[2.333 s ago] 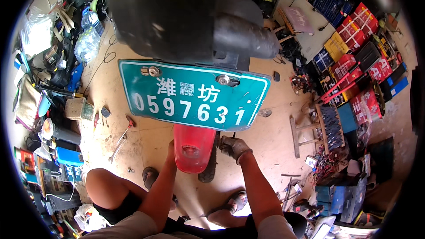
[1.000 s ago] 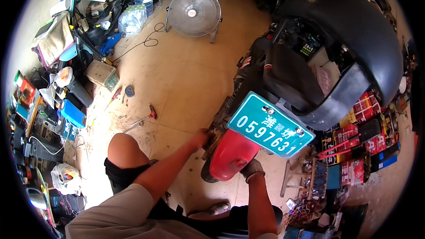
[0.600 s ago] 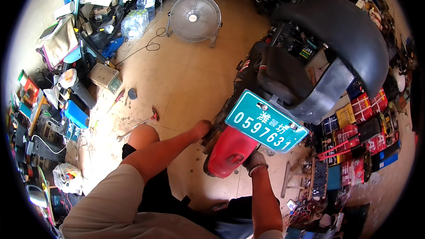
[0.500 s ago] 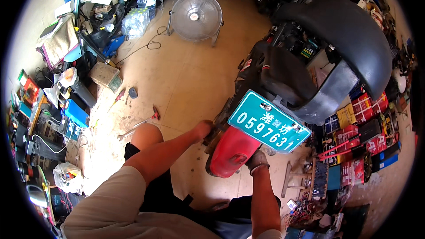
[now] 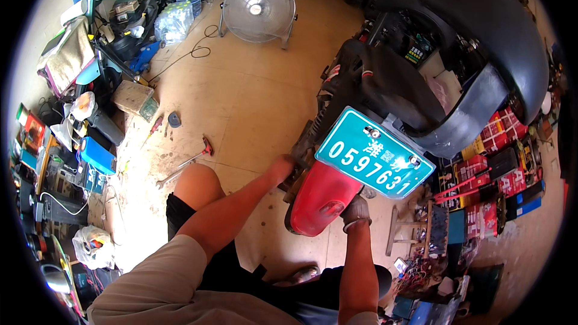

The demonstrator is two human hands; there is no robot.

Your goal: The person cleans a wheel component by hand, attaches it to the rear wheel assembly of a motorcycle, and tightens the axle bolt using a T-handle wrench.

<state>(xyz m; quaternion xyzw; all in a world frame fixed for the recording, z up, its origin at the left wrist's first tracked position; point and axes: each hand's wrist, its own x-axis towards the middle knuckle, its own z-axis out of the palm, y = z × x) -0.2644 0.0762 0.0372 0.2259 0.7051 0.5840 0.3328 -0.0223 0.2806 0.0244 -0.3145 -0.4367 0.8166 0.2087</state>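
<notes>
Right hand (image 5: 356,209) gloved, left hand (image 5: 288,167) opposite, red rear mudguard (image 5: 325,195) between, glossy and tapered, grips I can't make out.

From the head, 1 wide fisheye looks down over the hands (image 5: 356,209).

Right hand (image 5: 357,210) partly hidden behind red mudguard (image 5: 322,195)

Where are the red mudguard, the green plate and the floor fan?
Red mudguard (image 5: 322,194): head view, the middle of its shell.
Green plate (image 5: 376,153): head view, the middle of its face.
Floor fan (image 5: 256,9): head view, the hub of its round grille.
</notes>
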